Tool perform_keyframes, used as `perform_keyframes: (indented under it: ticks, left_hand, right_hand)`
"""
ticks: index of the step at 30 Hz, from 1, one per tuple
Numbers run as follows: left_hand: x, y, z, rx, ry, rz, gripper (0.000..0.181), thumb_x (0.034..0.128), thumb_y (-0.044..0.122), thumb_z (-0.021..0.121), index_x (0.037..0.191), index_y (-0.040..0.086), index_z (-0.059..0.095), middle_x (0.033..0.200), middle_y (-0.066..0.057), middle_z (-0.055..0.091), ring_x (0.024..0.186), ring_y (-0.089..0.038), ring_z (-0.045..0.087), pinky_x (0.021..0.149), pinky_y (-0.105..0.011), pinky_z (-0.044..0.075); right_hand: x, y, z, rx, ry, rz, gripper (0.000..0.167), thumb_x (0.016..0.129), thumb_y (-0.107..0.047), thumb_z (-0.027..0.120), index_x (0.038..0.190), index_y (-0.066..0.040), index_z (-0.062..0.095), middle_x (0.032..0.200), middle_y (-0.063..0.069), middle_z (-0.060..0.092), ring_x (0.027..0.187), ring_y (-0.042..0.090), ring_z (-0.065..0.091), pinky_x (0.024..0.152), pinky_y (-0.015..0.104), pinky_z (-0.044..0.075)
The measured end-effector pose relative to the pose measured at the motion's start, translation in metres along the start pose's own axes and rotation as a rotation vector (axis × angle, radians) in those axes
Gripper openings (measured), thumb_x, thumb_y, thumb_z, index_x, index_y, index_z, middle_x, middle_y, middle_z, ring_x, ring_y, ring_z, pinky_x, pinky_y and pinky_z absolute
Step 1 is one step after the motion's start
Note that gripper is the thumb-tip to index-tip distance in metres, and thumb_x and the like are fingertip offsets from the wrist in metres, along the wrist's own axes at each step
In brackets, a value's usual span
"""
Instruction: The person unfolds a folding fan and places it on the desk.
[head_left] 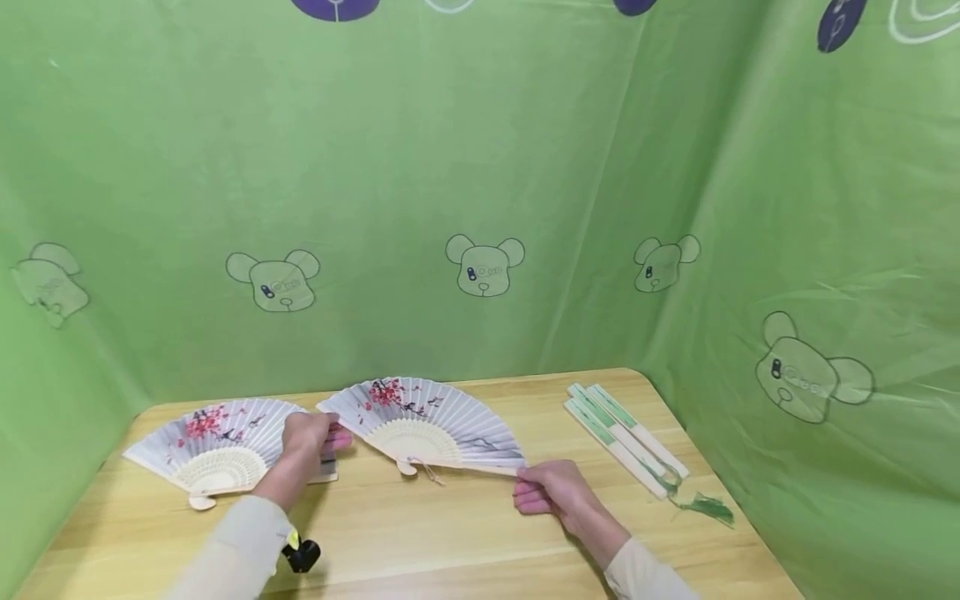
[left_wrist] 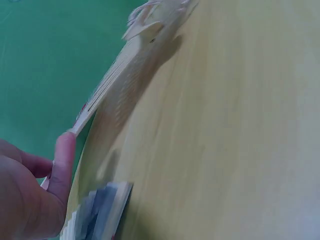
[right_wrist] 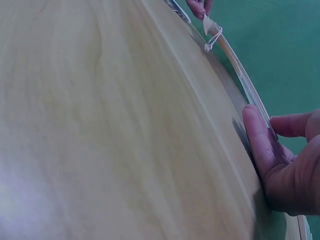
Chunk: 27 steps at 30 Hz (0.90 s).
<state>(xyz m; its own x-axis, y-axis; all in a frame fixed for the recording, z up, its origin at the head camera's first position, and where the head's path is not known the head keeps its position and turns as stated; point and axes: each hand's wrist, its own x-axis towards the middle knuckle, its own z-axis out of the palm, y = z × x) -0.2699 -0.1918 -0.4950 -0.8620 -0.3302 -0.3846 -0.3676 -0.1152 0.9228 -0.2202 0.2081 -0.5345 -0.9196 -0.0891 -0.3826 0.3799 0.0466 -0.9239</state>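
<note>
A spread folding fan (head_left: 480, 425), pale grey with red blossoms and a cut-out cream rib base, is stretched between both hands. At its left end, my left hand (head_left: 303, 435) pinches the edge between thumb and fingers. My right hand (head_left: 558, 492) pinches the opposite end, as the right wrist view also shows, with the fan's edge (right_wrist: 245, 80) between thumb and finger. In the left wrist view the fan (left_wrist: 117, 70) is seen edge-on, above its shadow on the table. A second spread fan (head_left: 225, 467) with a like pattern lies to the left, partly behind my left forearm.
Several folded fans (head_left: 626, 437) with green and white sides lie at the right of the wooden table (head_left: 450, 550), with a green tassel (head_left: 708, 506). A small black object (head_left: 302, 555) shows beside the left sleeve. Green curtains (head_left: 390, 167) stand behind and at both sides.
</note>
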Motion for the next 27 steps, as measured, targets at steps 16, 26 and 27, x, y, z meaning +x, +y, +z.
perform_keyframes:
  ticks: [16, 26, 27]
  left_hand:
    - [0.029, 0.025, -0.022, 0.1, -0.021, -0.019, 0.01, 0.093, -0.004, 0.068, 0.099, -0.012, 0.068, 0.059, -0.004, 0.066, 0.048, -0.008, 0.061, 0.048, -0.019, 0.061]
    - [0.045, 0.029, -0.026, 0.239, -0.075, -0.031, 0.007, 0.0938, -0.002, 0.066, 0.097, -0.008, 0.068, 0.057, 0.0, 0.065, 0.049, -0.006, 0.061, 0.049, -0.017, 0.06]
    - [0.046, 0.029, -0.026, 0.256, -0.083, -0.027, 0.008, 0.0936, -0.002, 0.066, 0.098, -0.008, 0.068, 0.057, 0.0, 0.065, 0.049, -0.006, 0.061, 0.049, -0.017, 0.06]
  right_hand:
    - [-0.026, 0.009, 0.022, -0.147, -0.13, -0.024, 0.026, 0.097, -0.018, 0.069, 0.094, 0.008, 0.07, 0.073, 0.006, 0.075, 0.058, 0.013, 0.072, 0.058, 0.03, 0.069]
    - [-0.03, 0.005, 0.031, -0.234, -0.172, -0.008, 0.025, 0.097, -0.019, 0.071, 0.089, 0.006, 0.071, 0.067, 0.004, 0.073, 0.051, 0.01, 0.068, 0.049, 0.027, 0.066]
    - [-0.029, 0.005, 0.031, -0.241, -0.182, -0.003, 0.025, 0.097, -0.018, 0.07, 0.088, 0.006, 0.071, 0.067, 0.005, 0.073, 0.051, 0.01, 0.068, 0.049, 0.027, 0.065]
